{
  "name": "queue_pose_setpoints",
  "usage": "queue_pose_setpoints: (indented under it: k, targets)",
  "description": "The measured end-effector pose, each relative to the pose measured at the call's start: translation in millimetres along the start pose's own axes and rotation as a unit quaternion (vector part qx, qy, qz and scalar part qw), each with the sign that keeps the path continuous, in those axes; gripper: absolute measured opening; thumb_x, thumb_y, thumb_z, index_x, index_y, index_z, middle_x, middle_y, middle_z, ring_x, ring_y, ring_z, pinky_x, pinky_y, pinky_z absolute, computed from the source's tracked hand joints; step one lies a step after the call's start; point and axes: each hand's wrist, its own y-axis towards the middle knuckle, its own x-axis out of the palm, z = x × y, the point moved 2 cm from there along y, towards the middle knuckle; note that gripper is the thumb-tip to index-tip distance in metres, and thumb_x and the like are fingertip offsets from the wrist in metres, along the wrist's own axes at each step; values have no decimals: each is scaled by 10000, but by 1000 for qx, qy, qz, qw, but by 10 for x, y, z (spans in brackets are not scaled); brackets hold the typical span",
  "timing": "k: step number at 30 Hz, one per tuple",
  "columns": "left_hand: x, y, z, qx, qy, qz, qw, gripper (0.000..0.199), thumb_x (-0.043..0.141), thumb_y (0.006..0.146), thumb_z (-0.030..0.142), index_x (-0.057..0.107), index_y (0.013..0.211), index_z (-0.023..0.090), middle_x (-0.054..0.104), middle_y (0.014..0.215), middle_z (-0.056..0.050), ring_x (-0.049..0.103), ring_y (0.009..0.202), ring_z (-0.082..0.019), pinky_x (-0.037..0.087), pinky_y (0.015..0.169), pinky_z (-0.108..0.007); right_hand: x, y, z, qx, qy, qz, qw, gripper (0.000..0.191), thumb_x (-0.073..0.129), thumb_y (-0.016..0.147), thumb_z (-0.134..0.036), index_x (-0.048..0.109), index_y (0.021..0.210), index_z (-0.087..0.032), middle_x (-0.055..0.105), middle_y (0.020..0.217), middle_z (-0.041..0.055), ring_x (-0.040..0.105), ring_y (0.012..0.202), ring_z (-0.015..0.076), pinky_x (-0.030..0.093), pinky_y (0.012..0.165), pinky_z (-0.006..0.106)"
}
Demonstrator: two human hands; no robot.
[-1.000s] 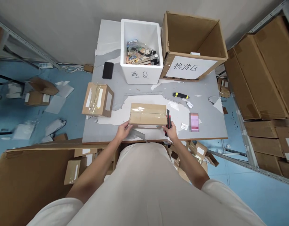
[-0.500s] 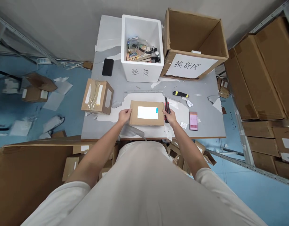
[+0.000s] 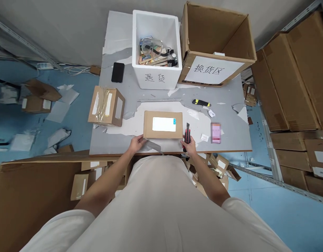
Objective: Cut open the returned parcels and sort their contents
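A flat brown cardboard box (image 3: 163, 134) with a white label lies on the worktable in front of me. At its lower left corner is my left hand (image 3: 136, 144), thumb and fingers slightly apart and nothing visible between them. A grey strip (image 3: 153, 145) lies just right of those fingers. My right hand (image 3: 189, 145), beside the box's lower right corner, is closed around a red and black utility knife (image 3: 187, 135). The knife points away from me, and its tip looks dark.
A taped carton (image 3: 106, 106) and a black phone (image 3: 117, 72) lie to the left. Behind stand a white foam bin (image 3: 157, 78) holding mixed items and a large open carton (image 3: 216, 70). A yellow-black cutter (image 3: 201, 102) and a lit phone (image 3: 215, 133) lie at right.
Both hands have come off the box's sides and drawn toward me. The utility knife, earlier lying beside the box by my right hand, is now in that hand's grip. The box stays in place.
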Motion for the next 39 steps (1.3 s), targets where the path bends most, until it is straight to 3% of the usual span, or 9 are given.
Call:
queue_pose_setpoints:
  k: [5, 14, 22, 26, 28, 30, 34, 36, 39]
  targets:
    - [2, -29, 158, 7, 49, 23, 998, 607, 659, 661, 587, 699, 1004, 89, 717, 1059, -136, 656, 1003, -273, 493, 939, -378, 87, 91, -132, -23, -5, 7, 1000, 438, 760, 575, -370, 446, 843, -225, 493, 556, -98, 446, 432, 83, 382, 419, 226]
    - [-109, -79, 890, 114, 218, 143, 959, 438, 481, 836, 503, 732, 897, 149, 733, 886, -78, 661, 813, -198, 510, 805, -307, 31, 336, -841, -118, -100, 27, 988, 389, 729, 655, -453, 464, 804, -212, 511, 596, -77, 486, 442, 80, 402, 404, 207]
    - [-1, -106, 847, 113, 175, 99, 973, 640, 732, 639, 522, 643, 1128, 119, 653, 942, -77, 628, 836, -184, 573, 768, -342, 48, 525, -762, -93, -131, 30, 987, 411, 709, 656, -490, 469, 834, -207, 540, 649, -54, 512, 472, 91, 457, 448, 231]
    - [67, -279, 865, 214, 254, 152, 931, 753, 750, 662, 497, 524, 1275, 123, 555, 1223, -168, 571, 1098, -268, 541, 879, -414, -64, 389, -844, -125, -204, 41, 970, 432, 613, 755, -470, 471, 1065, -205, 591, 782, -13, 557, 559, 127, 501, 540, 286]
    - [155, -389, 869, 272, 320, 172, 891, 567, 680, 765, 453, 562, 1223, 139, 576, 1214, -168, 534, 1171, -282, 465, 991, -460, -64, 267, -976, -199, -282, 35, 938, 460, 538, 818, -390, 425, 1218, -192, 615, 915, 42, 596, 706, 172, 525, 665, 347]
    - [285, -477, 846, 324, 374, 128, 859, 385, 582, 861, 386, 597, 1176, 165, 618, 1188, -147, 536, 1192, -267, 389, 1065, -477, 51, 146, -1132, -287, -374, -57, 880, 511, 474, 856, -298, 369, 1341, -174, 601, 1087, 107, 594, 921, 220, 506, 809, 394]
    - [488, -524, 729, 380, 431, 29, 818, 384, 462, 929, 284, 534, 1287, 166, 548, 1349, -151, 419, 1340, -277, 356, 1085, -491, 488, 20, -1338, -346, -547, -321, 691, 612, 372, 895, -154, 246, 1488, -235, 532, 1296, 118, 567, 1069, 239, 489, 839, 363]
    - [516, -492, 667, 386, 440, 24, 811, 391, 421, 943, 244, 514, 1312, 157, 535, 1368, -153, 393, 1361, -280, 372, 1071, -494, 688, 35, -1392, -351, -606, -367, 612, 674, 355, 871, -72, 234, 1501, -278, 528, 1323, 102, 591, 1043, 235, 489, 804, 338]
    - [513, -437, 598, 394, 438, 24, 807, 388, 396, 950, 215, 513, 1316, 164, 554, 1350, -147, 404, 1355, -267, 386, 1064, -488, 891, 87, -1433, -366, -642, -383, 553, 730, 363, 842, -23, 232, 1502, -305, 519, 1348, 95, 598, 1067, 243, 483, 798, 330]
